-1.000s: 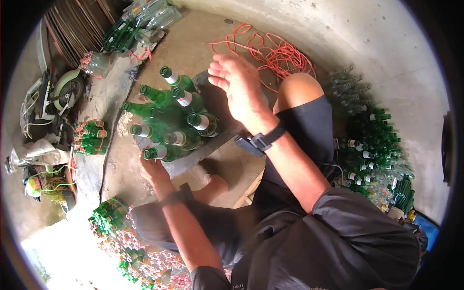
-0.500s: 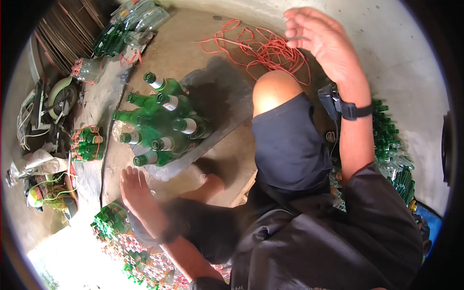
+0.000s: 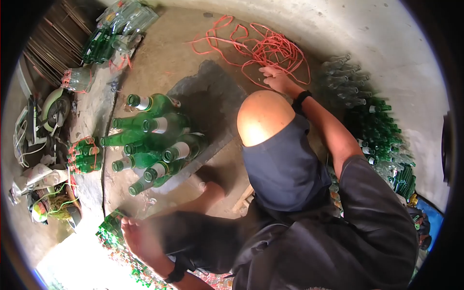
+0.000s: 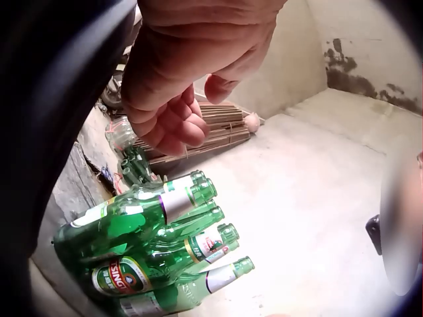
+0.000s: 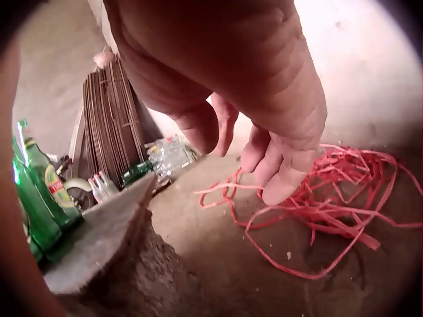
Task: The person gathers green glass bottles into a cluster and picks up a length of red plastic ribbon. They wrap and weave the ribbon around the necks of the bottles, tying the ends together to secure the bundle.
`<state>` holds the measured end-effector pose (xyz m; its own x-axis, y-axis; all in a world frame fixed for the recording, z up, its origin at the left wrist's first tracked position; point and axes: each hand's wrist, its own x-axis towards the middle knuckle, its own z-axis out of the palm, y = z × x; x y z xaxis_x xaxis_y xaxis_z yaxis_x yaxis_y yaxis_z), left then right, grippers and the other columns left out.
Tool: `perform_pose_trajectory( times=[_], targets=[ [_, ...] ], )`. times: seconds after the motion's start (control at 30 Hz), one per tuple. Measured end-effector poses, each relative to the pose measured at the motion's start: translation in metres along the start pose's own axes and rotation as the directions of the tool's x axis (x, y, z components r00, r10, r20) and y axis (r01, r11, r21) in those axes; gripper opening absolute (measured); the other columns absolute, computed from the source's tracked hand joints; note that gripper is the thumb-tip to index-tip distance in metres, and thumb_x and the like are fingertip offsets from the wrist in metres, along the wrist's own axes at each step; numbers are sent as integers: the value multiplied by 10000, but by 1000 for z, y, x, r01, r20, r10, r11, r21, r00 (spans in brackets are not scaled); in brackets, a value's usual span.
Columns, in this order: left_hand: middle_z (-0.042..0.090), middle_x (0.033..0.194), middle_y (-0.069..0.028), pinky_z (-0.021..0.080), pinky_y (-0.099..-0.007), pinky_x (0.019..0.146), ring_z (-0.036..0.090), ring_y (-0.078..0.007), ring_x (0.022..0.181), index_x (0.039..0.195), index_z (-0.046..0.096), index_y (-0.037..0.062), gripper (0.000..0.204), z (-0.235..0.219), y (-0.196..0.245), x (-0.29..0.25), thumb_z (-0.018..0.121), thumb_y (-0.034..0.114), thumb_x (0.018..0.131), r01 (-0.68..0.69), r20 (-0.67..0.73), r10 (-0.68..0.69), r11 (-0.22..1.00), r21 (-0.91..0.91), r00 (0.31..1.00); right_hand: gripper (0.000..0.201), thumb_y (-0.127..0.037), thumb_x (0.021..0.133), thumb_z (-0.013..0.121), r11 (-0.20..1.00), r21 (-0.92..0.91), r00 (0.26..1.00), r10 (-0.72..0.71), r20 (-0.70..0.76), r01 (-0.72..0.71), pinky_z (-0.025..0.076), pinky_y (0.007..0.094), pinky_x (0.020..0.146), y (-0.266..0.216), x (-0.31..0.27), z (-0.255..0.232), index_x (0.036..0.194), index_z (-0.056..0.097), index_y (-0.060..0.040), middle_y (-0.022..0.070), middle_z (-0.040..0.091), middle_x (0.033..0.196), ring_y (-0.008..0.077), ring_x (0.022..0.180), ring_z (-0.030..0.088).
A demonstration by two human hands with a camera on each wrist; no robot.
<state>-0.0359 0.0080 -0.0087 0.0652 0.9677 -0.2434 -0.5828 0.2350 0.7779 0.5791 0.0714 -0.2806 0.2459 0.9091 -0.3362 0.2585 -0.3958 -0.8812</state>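
A cluster of green glass bottles (image 3: pixel 154 137) stands packed together on a grey slab (image 3: pixel 212 92); the left wrist view shows their labelled necks (image 4: pixel 165 251). My left hand (image 3: pixel 137 237) hovers low at the left, away from the cluster, above a pile of bottles. Its fingers (image 4: pixel 178 125) are loosely curled and hold nothing. My right hand (image 3: pixel 273 77) reaches past my bare knee (image 3: pixel 263 118) to a tangle of red plastic straps (image 3: pixel 261 46). In the right wrist view the fingers (image 5: pixel 281 178) hang straight just over the straps (image 5: pixel 330 205), gripping none.
A strapped bundle of green bottles (image 3: pixel 84 154) sits at left, beside a power tool (image 3: pixel 55 108). More bottles lie at top left (image 3: pixel 116 29), at right (image 3: pixel 382 140) and at lower left (image 3: pixel 113 229). Wooden slats (image 3: pixel 53 43) lean at far left. A bare foot (image 3: pixel 210 188) rests below the slab.
My right hand swung from over the bottles out to the right, then down onto the red straps. My left hand left the cluster's base and drew back down-left.
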Motion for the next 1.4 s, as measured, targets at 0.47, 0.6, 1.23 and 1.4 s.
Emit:
perform_pose_trajectory(
  times=[0.47,0.6,1.23,1.4],
  targets=[
    [456,1217,-71,452,-486,986,471,-213,1048,1470,378,25,491,-18,6,-10,491,317,1091,43,31,-41,996,-76,999,633,-142,838,647,694,-706,988,-56,145,143,448,531,1051,54,92,56,1448,499,-225,164,521,1418,406,1321,503],
    [451,1216,-62,441,-521,991,465,-218,1053,1485,369,52,510,-16,3,-3,497,345,1088,66,112,-59,996,-65,992,577,-147,820,655,617,-774,990,-75,122,142,471,540,997,65,97,64,1381,557,-245,104,544,1392,371,1316,512],
    [511,1448,-118,414,-570,1061,469,-323,1337,1512,393,82,570,-23,-5,9,516,419,1069,78,272,-67,997,-28,960,366,-91,847,598,787,-589,980,-193,50,185,511,459,970,83,43,29,1196,708,-81,239,638,1183,407,1149,604],
    [510,1456,-113,388,-581,1081,440,-328,1367,1521,393,97,592,-20,-5,10,526,443,1059,90,272,-75,995,-42,959,470,-71,830,631,708,-693,989,-143,47,136,477,467,1008,72,55,53,1291,638,-165,194,565,1320,387,1210,560]
  ],
)
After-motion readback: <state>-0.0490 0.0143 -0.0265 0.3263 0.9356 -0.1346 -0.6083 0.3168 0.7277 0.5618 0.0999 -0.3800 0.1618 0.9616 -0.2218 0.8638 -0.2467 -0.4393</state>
